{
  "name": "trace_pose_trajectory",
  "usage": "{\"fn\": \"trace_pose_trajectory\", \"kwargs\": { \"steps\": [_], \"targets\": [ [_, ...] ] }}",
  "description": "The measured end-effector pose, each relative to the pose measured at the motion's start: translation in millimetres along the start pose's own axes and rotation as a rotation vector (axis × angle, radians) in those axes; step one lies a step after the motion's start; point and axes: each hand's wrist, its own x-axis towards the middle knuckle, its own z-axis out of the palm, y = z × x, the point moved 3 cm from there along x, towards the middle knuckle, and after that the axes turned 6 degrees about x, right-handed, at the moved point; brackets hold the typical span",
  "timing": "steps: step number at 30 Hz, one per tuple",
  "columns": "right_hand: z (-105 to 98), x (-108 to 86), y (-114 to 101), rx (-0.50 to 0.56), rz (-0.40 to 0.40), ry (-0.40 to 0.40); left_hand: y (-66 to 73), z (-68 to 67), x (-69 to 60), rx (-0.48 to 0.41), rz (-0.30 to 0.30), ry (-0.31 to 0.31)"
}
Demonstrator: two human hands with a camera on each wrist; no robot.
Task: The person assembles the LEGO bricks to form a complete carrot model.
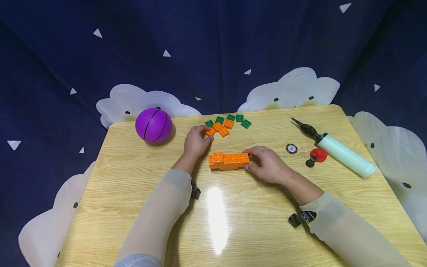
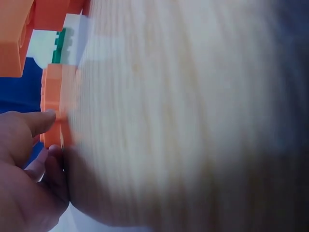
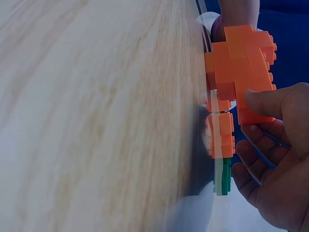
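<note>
My right hand [image 1: 271, 165] grips the right end of a stepped block of joined orange toy bricks [image 1: 230, 161], its thumb on the near side. In the right wrist view, the brick assembly [image 3: 241, 72] is tilted, pinched between the thumb and index finger, with the other fingers curled below. At the back, my left hand [image 1: 197, 141] pinches a small loose orange brick [image 1: 210, 131] at the left of the pile. The left wrist view has the thumb and fingertips at the end of that orange brick [image 2: 52, 96].
Several green bricks [image 1: 246, 124] and other orange bricks [image 1: 224, 131] lie at the table's back edge. A purple ball [image 1: 154, 125] sits back left. To the right are a round chip [image 1: 291, 148], a red item with a black knob [image 1: 318, 155] and a hand pump [image 1: 347, 154].
</note>
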Motion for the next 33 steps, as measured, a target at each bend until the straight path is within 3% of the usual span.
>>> {"fn": "trace_pose_trajectory", "kwargs": {
  "steps": [10, 23, 33],
  "targets": [
    [0, -0.5, 0, -0.005, 0.005, 0.0, -1.5, -4.6, -4.1, -0.067, -0.012, -0.027],
    [0, -0.2, -2, -0.007, -0.001, -0.005, -1.2, -11.5, -21.0, -0.176, 0.054, -0.054],
    [0, -0.8, -3, 0.0, -0.016, 0.013, 5.3, -25.0, -39.0, -0.235, 0.111, -0.068]
  ]
}}
